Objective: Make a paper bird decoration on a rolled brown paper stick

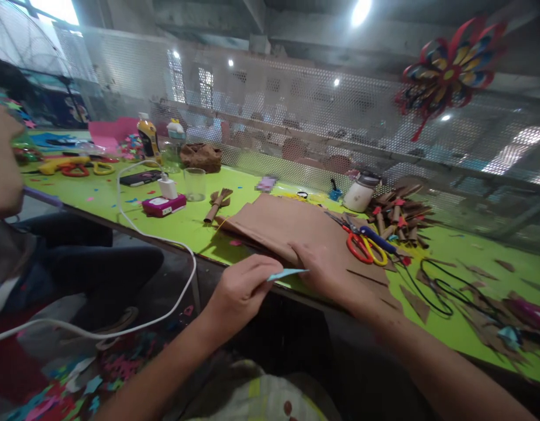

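My left hand is closed in a pinch on a small, pointed piece of light blue paper, which sticks out to the right from the fingertips. My right hand grips the front edge of the large brown paper sheets, its fingers partly hidden. These sheets lie stacked at the table's front edge, their left end slightly raised. On the right part of the stack rest scissors with red and yellow handles and a blue-handled tool with a dark cord.
Brown paper bundles with red bits lie on the green table beside a white jar. Leftward are a rolled brown piece, a clear cup and a magenta box with a white plug. A white cable hangs down; another person sits left.
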Demonstrator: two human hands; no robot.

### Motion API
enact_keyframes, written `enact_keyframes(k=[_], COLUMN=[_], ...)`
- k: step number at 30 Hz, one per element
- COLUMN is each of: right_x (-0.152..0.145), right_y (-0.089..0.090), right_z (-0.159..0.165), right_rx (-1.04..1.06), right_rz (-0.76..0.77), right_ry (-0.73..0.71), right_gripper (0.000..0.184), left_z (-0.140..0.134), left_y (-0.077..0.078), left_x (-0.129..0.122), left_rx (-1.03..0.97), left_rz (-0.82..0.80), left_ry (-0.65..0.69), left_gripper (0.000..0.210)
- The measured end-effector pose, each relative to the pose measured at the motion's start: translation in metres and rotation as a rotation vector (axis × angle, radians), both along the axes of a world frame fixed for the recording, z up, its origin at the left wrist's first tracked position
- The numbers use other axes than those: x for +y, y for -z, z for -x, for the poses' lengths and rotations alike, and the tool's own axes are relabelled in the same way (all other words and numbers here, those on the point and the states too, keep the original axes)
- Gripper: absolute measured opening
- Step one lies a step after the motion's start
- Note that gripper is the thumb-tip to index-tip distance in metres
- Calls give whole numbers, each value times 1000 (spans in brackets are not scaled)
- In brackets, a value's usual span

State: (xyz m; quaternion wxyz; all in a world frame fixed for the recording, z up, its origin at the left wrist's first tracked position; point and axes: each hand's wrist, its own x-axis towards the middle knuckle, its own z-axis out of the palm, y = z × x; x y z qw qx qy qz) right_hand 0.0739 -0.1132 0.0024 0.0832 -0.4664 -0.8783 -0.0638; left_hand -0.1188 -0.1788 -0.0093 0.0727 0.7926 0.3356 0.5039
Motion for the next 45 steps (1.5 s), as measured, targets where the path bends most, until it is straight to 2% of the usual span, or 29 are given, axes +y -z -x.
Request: enact_keyframes(k=[3, 5, 7, 9, 12, 16, 18, 19, 21, 22, 24, 27, 30, 32, 34, 38, 45], right_x=[-16, -27, -36, -39, -29, 13, 38, 49, 68, 75, 85, 92, 94, 94, 95, 99, 103], right_y=[2, 3, 1, -4, -19, -45, -55, -58, -62, -62, -61, -53, -39, -28, -20, -13, -16], right_z=[3, 4, 2, -3, -21, -55, -67, -70, -72, -71, -68, -63, -61, -60, -60, -65, -76], right_rx=[15, 68, 151, 252, 472, 886, 1141, 1186, 1175, 1135, 1023, 776, 542, 464, 464, 600, 889], right_rz=[19, 35, 68, 104, 89, -34, -28, 11, 3, -58, -276, -567, -658, -657, -645, -565, -290], right_ry=[-75, -126, -159, -163, -52, 168, 171, 116, 32, 17, 40, 40, -7, -52, -106, -170, -187], right_gripper=[25, 27, 36, 39, 29, 35, 40, 45, 43, 37, 25, 24, 26, 26, 25, 24, 11], left_z=[-1, -6, -16, -30, -54, -80, -91, -96, -104, -108, -111, -110, -105, -104, -105, -104, -99], left_y=[-29, -45, -56, -62, -70, -79, -83, -84, -84, -83, -80, -73, -67, -60, -53, -38, -31], left_x=[5, 21, 45, 71, 104, 131, 141, 147, 158, 163, 174, 184, 187, 188, 190, 197, 194], left_rx=[-208, -367, -545, -704, -820, -865, -861, -848, -816, -808, -817, -837, -823, -844, -897, -953, -722], left_rz=[106, 213, 353, 515, 754, 955, 999, 1003, 993, 988, 1001, 1119, 1231, 1195, 1141, 1132, 1152], left_ry=[-144, -155, 3, 239, 466, 520, 542, 561, 610, 627, 609, 507, 586, 631, 591, 557, 707], left_gripper=[12, 8, 11, 18, 22, 19, 19, 18, 17, 17, 15, 16, 29, 20, 8, 14, 14])
